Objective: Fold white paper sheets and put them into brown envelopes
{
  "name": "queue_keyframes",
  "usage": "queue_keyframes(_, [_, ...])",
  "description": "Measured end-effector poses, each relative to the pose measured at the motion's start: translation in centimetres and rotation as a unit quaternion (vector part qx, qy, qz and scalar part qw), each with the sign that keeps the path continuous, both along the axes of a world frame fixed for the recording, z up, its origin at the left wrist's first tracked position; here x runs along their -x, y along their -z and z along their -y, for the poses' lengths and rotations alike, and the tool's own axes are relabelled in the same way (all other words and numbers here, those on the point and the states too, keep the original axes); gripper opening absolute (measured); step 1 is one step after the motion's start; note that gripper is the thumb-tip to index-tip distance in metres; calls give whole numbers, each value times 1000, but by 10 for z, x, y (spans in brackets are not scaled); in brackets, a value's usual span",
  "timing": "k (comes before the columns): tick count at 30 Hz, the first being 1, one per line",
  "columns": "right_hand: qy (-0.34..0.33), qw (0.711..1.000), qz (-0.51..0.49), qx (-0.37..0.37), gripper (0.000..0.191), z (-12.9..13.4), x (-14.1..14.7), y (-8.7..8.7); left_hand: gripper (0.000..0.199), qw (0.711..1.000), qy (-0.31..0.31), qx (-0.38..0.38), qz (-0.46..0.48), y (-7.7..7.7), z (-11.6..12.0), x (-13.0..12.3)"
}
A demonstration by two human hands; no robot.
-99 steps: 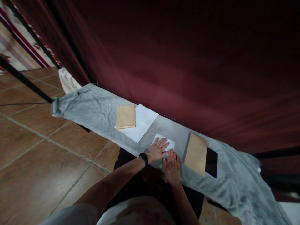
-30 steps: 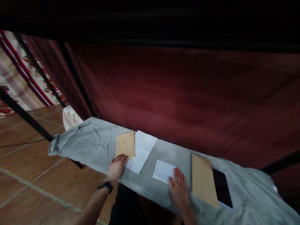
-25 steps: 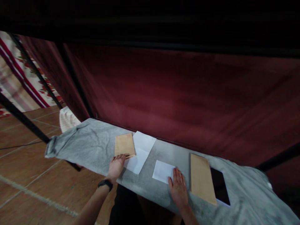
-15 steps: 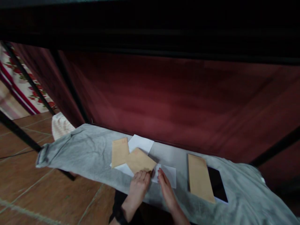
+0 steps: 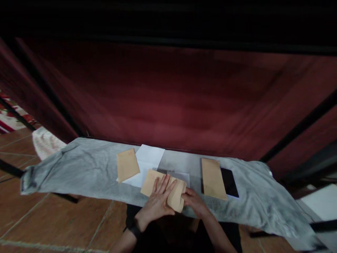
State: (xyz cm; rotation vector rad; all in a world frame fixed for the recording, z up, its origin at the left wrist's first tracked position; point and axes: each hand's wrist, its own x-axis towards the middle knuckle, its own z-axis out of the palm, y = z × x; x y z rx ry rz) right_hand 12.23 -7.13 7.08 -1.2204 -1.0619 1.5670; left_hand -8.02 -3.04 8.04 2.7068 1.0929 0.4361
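Observation:
My left hand [image 5: 158, 202], a dark band at its wrist, lies flat with spread fingers on a brown paper envelope [image 5: 150, 181]. My right hand [image 5: 194, 201] pinches the envelope's right end, where the paper looks raised or folded; its fingertips are partly hidden. Behind the envelope a small white paper [image 5: 184, 176] shows in part. A larger creased white sheet [image 5: 150, 156] lies to the left, partly covered by another brown envelope [image 5: 127, 165].
Grey cloth [image 5: 89, 168] covers the narrow surface. To the right lie a stack of brown envelopes [image 5: 213, 179] and a dark-screened phone or tablet [image 5: 229, 182]. A red curtain [image 5: 168, 102] hangs behind, between dark metal bars [image 5: 302, 124].
The middle envelope has come nearer and right, over the small white paper. My left hand has spread flat on it; my right hand now grips its right end. The view has shifted right.

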Motion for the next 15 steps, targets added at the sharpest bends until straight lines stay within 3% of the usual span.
queue_keyframes(6, [29, 999, 3, -40, 34, 8, -20, -15, 128, 996, 73, 29, -38, 0, -20, -15])
queue_keyframes(11, [111, 988, 64, -86, 33, 6, -37, -5, 114, 996, 80, 11, -35, 7, -21, -27])
queue_keyframes(15, [134, 982, 94, -94, 29, 5, -52, 7, 112, 997, 64, 16, -31, 15, -19, -29])
